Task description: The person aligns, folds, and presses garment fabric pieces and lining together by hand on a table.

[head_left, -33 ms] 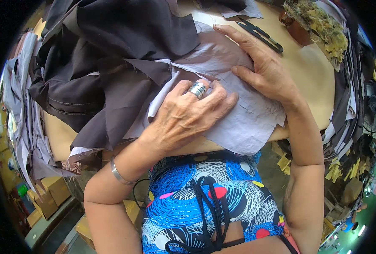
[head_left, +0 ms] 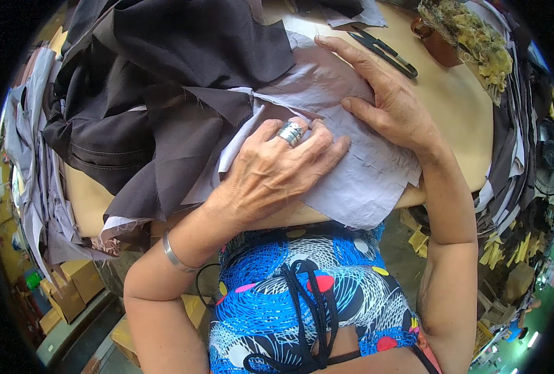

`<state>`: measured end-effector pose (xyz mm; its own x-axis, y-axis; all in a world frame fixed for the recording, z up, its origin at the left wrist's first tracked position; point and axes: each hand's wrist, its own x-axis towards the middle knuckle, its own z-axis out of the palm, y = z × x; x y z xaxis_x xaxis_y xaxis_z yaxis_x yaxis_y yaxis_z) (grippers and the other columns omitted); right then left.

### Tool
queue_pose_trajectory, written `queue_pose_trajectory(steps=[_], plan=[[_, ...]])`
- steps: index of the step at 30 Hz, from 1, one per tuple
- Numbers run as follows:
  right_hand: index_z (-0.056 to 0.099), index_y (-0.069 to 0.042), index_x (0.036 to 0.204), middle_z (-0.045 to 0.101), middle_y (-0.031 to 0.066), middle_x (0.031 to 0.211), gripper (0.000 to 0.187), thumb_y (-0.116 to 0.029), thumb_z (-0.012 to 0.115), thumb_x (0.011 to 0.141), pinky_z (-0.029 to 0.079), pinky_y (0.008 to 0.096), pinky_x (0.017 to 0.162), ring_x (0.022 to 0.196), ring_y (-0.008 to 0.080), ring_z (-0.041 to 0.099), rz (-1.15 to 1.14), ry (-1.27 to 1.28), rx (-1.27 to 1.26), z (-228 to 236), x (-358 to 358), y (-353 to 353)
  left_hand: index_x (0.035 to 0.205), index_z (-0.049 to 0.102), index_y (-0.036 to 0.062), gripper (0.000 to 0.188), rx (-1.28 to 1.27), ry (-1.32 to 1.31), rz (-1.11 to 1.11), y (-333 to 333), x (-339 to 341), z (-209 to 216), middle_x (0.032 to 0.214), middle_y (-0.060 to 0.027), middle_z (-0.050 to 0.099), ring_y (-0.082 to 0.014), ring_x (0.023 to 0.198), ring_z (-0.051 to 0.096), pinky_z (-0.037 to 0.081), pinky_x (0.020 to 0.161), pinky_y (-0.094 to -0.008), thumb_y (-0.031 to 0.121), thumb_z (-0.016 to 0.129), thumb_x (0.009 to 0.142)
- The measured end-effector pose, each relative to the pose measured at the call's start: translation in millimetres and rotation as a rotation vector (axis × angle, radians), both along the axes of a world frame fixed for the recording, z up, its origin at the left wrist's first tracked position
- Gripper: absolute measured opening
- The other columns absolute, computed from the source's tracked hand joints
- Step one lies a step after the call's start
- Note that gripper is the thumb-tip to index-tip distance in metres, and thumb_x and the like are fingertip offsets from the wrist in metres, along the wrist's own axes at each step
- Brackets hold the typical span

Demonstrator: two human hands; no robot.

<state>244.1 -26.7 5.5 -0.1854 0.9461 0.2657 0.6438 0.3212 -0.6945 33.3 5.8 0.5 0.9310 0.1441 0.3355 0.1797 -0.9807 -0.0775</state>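
Head: two hands point(head_left: 271, 174) point(head_left: 389, 103), one grey cloth point(head_left: 364, 181)

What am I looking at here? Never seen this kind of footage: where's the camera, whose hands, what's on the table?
No machine: one person, filmed by a fisheye camera on their own head, looking down, so edges bend. The left hand, wearing a silver ring, and the right hand both press flat on a pale grey fabric piece, holding nothing. It lies on a tan table and hangs over the near edge. Dark brown fabric is heaped at left; black scissors lie beyond the right hand.
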Motion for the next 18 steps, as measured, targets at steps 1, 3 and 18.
queue_pose_trajectory(steps=[1,3,18], plan=[[0.04,-0.008,0.137,0.044,0.0095,0.138,0.07,0.006,0.058,0.071,0.026,0.0346,0.11,0.131,0.0248,0.037,0.0,-0.001,0.001,0,0,0,0.113,0.06,0.0165,0.039,0.001,-0.001,0.0,-3,-1,-2,0.102,-0.0045,0.055,-0.0149,0.078,0.054,0.046,0.067,-0.026,0.016,0.054,0.075],[0.04,-0.008,0.137,0.045,0.0097,0.138,0.069,0.006,0.058,0.071,0.026,0.0346,0.11,0.131,0.0253,0.037,0.011,0.011,0.006,1,1,0,0.117,0.058,0.017,0.042,0.042,-0.021,0.12,-9,-2,-7,0.112,-0.0056,0.054,-0.0146,0.082,0.054,0.046,0.069,-0.0266,0.017,0.053,0.076],[0.034,-0.012,0.14,0.043,0.0124,0.139,0.075,0.002,0.061,0.071,0.032,0.0364,0.107,0.127,0.0282,0.042,-0.025,-0.094,-0.033,8,0,6,0.103,0.062,0.0074,0.034,-0.181,-0.073,0.079,4,-20,0,0.111,-0.0058,0.056,-0.0208,0.088,0.058,0.05,0.076,-0.031,0.009,0.057,0.069]])
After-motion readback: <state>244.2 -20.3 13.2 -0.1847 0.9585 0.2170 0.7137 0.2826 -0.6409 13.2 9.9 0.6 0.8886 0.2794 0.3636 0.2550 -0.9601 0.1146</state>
